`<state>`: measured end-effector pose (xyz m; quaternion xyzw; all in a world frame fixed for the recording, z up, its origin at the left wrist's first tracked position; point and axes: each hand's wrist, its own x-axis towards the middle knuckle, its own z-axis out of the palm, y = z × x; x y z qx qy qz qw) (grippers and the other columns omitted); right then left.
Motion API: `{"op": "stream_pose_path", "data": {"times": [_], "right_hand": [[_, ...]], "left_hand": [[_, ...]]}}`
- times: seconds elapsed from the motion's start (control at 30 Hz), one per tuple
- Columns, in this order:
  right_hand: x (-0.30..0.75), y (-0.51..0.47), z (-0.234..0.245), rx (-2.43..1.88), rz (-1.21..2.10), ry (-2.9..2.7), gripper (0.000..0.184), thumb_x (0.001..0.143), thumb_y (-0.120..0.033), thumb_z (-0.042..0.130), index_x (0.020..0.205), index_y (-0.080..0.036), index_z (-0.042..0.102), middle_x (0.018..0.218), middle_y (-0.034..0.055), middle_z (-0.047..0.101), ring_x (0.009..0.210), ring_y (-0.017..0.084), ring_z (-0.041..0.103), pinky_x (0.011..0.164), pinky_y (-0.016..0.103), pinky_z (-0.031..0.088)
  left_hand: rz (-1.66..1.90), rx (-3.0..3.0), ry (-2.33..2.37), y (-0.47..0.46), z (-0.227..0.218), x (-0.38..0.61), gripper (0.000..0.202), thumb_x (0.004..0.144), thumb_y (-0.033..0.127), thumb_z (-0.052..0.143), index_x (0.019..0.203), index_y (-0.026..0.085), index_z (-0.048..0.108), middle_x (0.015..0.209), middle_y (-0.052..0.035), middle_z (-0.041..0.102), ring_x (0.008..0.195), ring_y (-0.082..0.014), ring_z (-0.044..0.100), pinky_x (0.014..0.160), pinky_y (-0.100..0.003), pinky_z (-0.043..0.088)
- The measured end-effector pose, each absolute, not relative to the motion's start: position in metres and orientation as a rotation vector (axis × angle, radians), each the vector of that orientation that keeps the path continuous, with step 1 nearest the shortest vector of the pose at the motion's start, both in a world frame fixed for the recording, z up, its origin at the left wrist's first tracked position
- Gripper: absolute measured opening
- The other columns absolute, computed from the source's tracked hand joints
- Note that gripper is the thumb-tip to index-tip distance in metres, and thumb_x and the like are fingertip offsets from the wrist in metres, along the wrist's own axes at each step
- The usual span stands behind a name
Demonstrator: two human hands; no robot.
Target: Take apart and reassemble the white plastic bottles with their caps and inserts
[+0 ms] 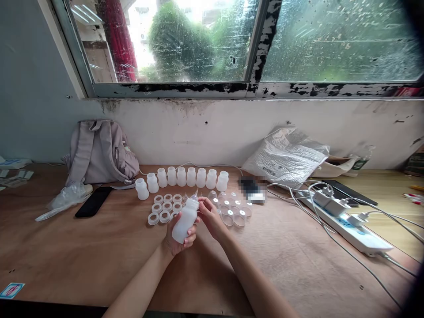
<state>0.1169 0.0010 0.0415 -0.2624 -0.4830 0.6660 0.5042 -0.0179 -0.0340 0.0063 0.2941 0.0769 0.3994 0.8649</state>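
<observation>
My left hand (179,238) is wrapped round a frosted white baby bottle (184,223), which leans to the right above the table. A clear pointed nipple (195,193) shows at the bottle's top. My right hand (210,215) pinches at the bottle's neck, its fingertips against the collar area; exactly what they grip there is partly hidden. Behind the hands stands a row of open white bottles (181,176). Several white screw rings (164,216) lie in rows left of the held bottle, and clear domed caps (228,218) are grouped on the right. More nipples are partly covered by the bottle.
A black phone (93,202), a plastic bag (68,197) and a grey backpack (99,152) are on the left. To the right lie a white power strip (351,227) with trailing cables, a silver padded bag (288,154) and a dark, partly blurred item (249,186).
</observation>
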Motion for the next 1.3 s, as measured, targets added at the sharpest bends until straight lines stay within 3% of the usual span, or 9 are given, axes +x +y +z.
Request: {"op": "stream_pose_path", "data": {"times": [0.27,0.53,0.8,0.97,1.07,1.17,1.3], "right_hand": [[0.115,0.001,0.042,-0.629,1.557,-1.110,0.026,0.076,-0.047,0.047,0.078,-0.021,0.053,0.072,-0.0001,0.053,0.062,0.011,0.048,0.054,0.023,0.038],[0.129,0.009,0.042,-0.756,1.248,-1.059,0.020,0.066,-0.037,0.062,0.063,-0.019,0.054,0.058,-0.0033,0.048,0.055,0.011,0.043,0.053,0.024,0.034],[0.129,0.014,0.037,-0.810,1.095,-1.068,0.021,0.069,-0.040,0.057,0.074,-0.020,0.060,0.070,0.0001,0.056,0.062,0.013,0.048,0.059,0.026,0.038],[0.127,0.007,0.036,-0.868,0.885,-1.349,0.017,0.076,-0.036,0.051,0.077,-0.021,0.059,0.074,0.0018,0.057,0.068,0.015,0.050,0.061,0.027,0.038],[0.124,0.004,0.034,-0.900,0.711,-1.507,0.015,0.077,-0.034,0.049,0.074,-0.022,0.058,0.072,0.0020,0.056,0.066,0.015,0.050,0.061,0.028,0.038],[0.120,0.001,0.033,-0.901,0.575,-1.633,0.013,0.078,-0.029,0.048,0.071,-0.023,0.058,0.068,0.0015,0.053,0.062,0.015,0.048,0.059,0.027,0.037],[0.118,-0.001,0.032,-0.908,0.478,-1.729,0.015,0.079,-0.026,0.044,0.071,-0.021,0.056,0.067,0.0015,0.051,0.061,0.014,0.047,0.057,0.025,0.038]], "left_hand": [[0.840,0.638,0.198,-0.034,0.007,-0.016,0.053,0.071,0.056,0.041,0.095,0.010,0.051,0.055,0.0018,0.044,0.036,-0.0070,0.041,0.030,-0.017,0.021],[0.744,0.774,0.382,-0.035,0.008,-0.010,0.052,0.075,0.050,0.037,0.105,0.010,0.047,0.059,-0.0014,0.050,0.041,-0.0114,0.049,0.036,-0.021,0.031],[0.551,0.976,0.451,-0.050,0.017,-0.013,0.048,0.069,0.042,0.047,0.101,0.006,0.052,0.064,-0.0081,0.057,0.048,-0.0165,0.055,0.042,-0.024,0.035],[1.002,1.094,0.688,-0.053,0.036,-0.053,0.051,0.055,0.038,0.066,0.097,0.010,0.056,0.079,-0.0086,0.060,0.065,-0.0169,0.056,0.055,-0.024,0.039],[1.347,1.133,1.036,-0.041,0.043,-0.101,0.045,0.062,0.038,0.062,0.098,0.013,0.054,0.087,-0.0067,0.060,0.074,-0.0173,0.055,0.062,-0.025,0.041],[1.686,1.182,1.493,-0.025,0.037,-0.151,0.047,0.056,0.034,0.068,0.097,0.015,0.053,0.092,-0.0049,0.059,0.082,-0.0181,0.055,0.071,-0.027,0.042],[1.671,1.159,1.977,-0.011,0.011,-0.199,0.053,0.049,0.036,0.070,0.094,0.015,0.052,0.088,-0.0062,0.060,0.082,-0.0220,0.057,0.073,-0.032,0.044]]}}
